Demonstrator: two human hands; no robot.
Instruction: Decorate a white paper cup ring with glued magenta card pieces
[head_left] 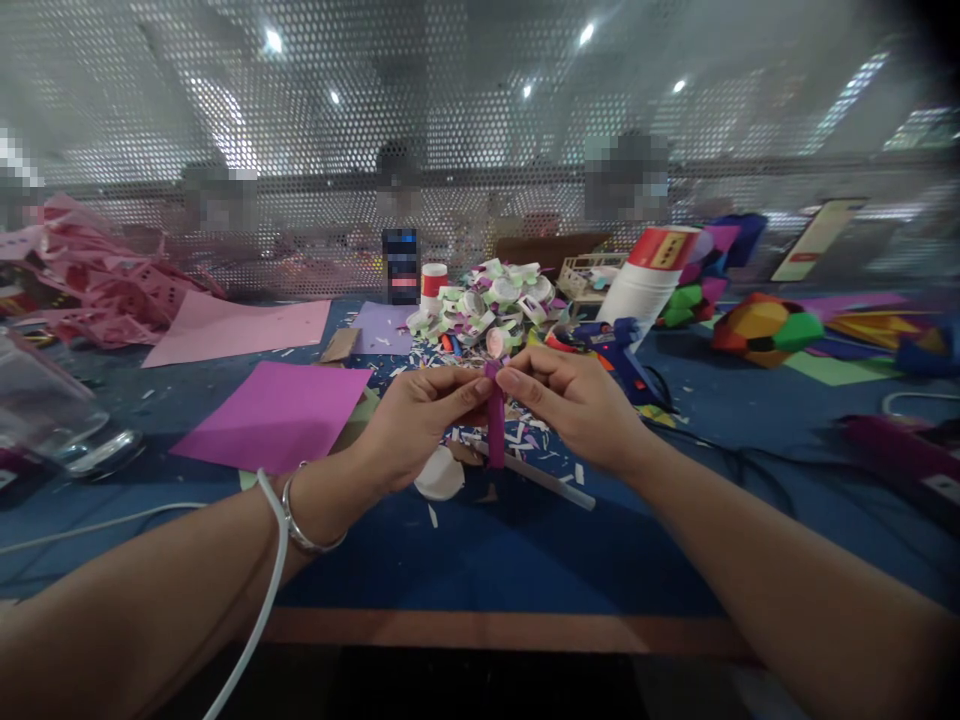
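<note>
Between both hands hangs a narrow purple paper strip (pixel 496 430), its top end pinched in my fingertips and its lower end pointing down toward the table. My left hand (pixel 420 420) is closed on the strip from the left. From the other side my right hand (pixel 574 405) pinches the same end with thumb and finger. Below the hands lie a white disc (pixel 440 474) and a translucent glue stick (pixel 551 482). Just beyond them rises a pile of small paper pieces in white, green and purple (pixel 499 295), with paper scraps scattered around.
A magenta sheet (pixel 277 415) and a pink sheet (pixel 240 325) lie left. A blue glue gun (pixel 626 365) with a black cord sits right, near stacked paper cups (pixel 637 290). A phone (pixel 401 266) stands at the back. A white cable (pixel 270 580) crosses my left forearm.
</note>
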